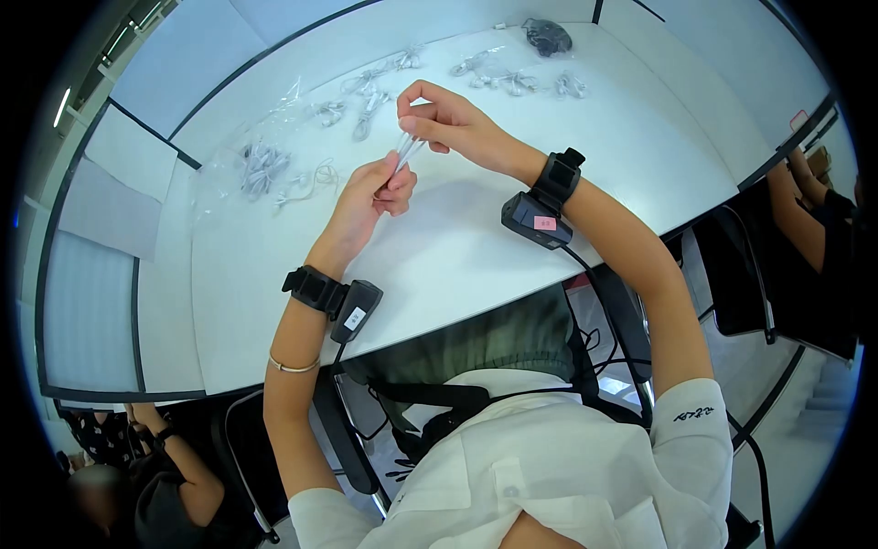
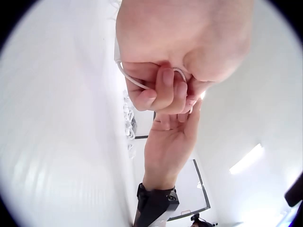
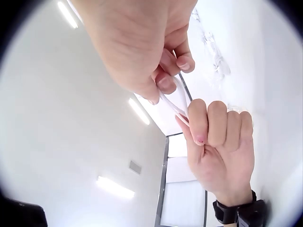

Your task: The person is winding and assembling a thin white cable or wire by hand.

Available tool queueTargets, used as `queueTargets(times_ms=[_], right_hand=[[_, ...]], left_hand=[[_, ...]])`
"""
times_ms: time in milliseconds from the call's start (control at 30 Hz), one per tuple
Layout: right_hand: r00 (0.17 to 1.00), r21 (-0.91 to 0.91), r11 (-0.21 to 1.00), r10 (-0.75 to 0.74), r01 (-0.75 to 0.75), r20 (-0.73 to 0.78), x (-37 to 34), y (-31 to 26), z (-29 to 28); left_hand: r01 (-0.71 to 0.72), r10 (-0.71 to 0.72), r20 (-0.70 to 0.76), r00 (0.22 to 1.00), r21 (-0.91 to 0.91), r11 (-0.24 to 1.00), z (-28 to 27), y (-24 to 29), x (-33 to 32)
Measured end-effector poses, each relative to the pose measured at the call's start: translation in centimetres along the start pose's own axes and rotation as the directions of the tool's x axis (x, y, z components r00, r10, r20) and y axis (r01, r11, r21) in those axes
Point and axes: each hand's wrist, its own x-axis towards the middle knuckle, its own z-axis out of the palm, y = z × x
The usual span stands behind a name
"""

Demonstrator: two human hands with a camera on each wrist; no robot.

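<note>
Both hands hold one white cable (image 1: 408, 152) above the middle of the white table (image 1: 457, 247). The left hand (image 1: 373, 194) curls its fingers round the cable's lower part. A loop of the cable (image 2: 130, 79) comes out past its fingers in the left wrist view. Higher up, the right hand (image 1: 459, 128) pinches the cable between thumb and fingers. In the right wrist view, folded strands of the cable (image 3: 181, 97) run between the two hands. The cable's ends are hidden in the hands.
Several bundled white cables (image 1: 366, 91) lie toward the back of the table. A larger white cable pile (image 1: 263, 168) lies at the left by clear plastic. A dark bundle (image 1: 547, 37) sits at the back right. Low partition walls (image 1: 265, 55) border the table.
</note>
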Motion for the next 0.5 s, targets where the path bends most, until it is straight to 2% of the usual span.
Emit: queueTargets(times_ms=[100,200,300,400,433,500], right_hand=[[1.000,0.000,1.000,-0.024,0.024,0.008,0.1,0.1,-0.2],[0.997,-0.081,0.996,-0.052,0.048,-0.048,-0.1,-0.2,0.3],[0.986,-0.138,0.984,-0.129,0.114,-0.106,0.0,-0.3,0.0],[0.984,-0.211,0.971,-0.135,0.109,-0.113,0.1,-0.4,-1.2],[0.987,-0.186,0.977,-0.126,0.105,-0.105,0.2,-0.3,-1.3],[0.992,-0.286,0.956,-0.093,0.065,-0.088,0.1,-0.6,-1.1]], left_hand=[[-0.005,0.005,0.026,1.000,0.007,1.000,0.0,0.1,0.0],[-0.007,0.014,-0.056,0.998,0.118,0.993,0.0,0.2,0.0],[-0.033,0.035,-0.078,0.996,0.021,0.999,-0.4,0.1,0.0],[-0.088,0.086,-0.027,0.996,-0.086,0.992,-1.2,0.2,0.1],[-0.087,0.085,-0.018,0.996,-0.107,0.991,-1.2,0.3,0.0],[-0.083,0.084,0.001,0.996,-0.146,0.986,-1.2,0.5,-0.1]])
